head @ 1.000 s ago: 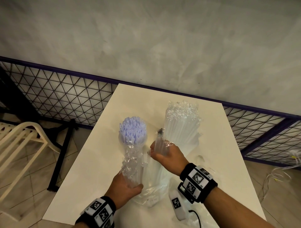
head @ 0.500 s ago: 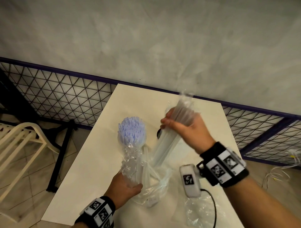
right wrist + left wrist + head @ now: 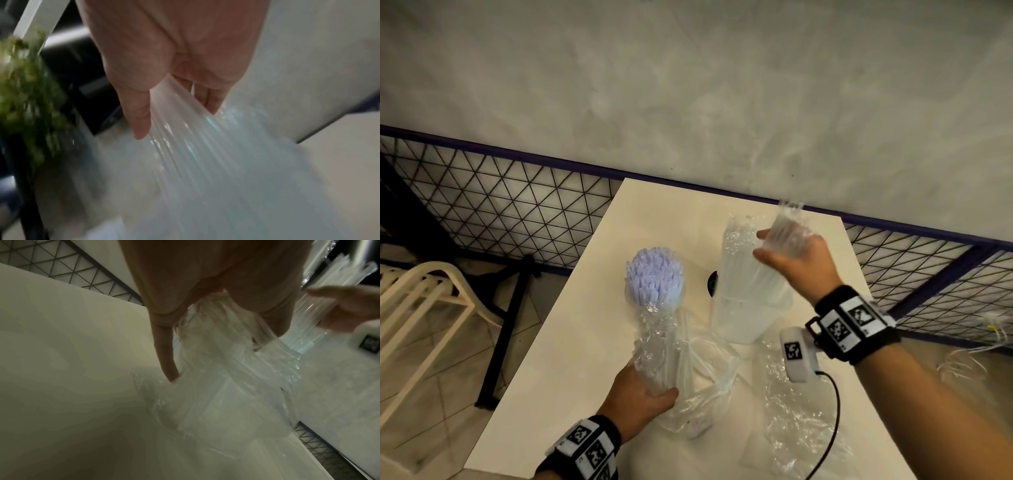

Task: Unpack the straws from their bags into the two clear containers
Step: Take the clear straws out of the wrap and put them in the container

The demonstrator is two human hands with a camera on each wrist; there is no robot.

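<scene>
A clear container (image 3: 748,318) at mid-table holds many clear wrapped straws. My right hand (image 3: 791,253) grips a bundle of clear straws (image 3: 786,233) at the container's upper right, their lower ends down among those inside. In the right wrist view the same bundle (image 3: 195,146) fans out blurred from the right hand (image 3: 185,65). The left container (image 3: 654,303) is packed with upright blue-white straws (image 3: 654,274). In front of it my left hand (image 3: 647,394) holds a crinkled straw bag (image 3: 657,346) by its lower part; the left wrist view shows this bag (image 3: 216,369).
An empty crumpled bag (image 3: 791,418) lies on the white table (image 3: 571,359) at front right, beside a black cable (image 3: 834,404). A dark hole (image 3: 711,284) sits between the containers. A wire fence (image 3: 500,205) runs behind, and a white chair (image 3: 421,301) stands left.
My right hand pulled a bundle of clear straws out of the bag and carried it up and right to the right container. The left hand stayed on the bag.
</scene>
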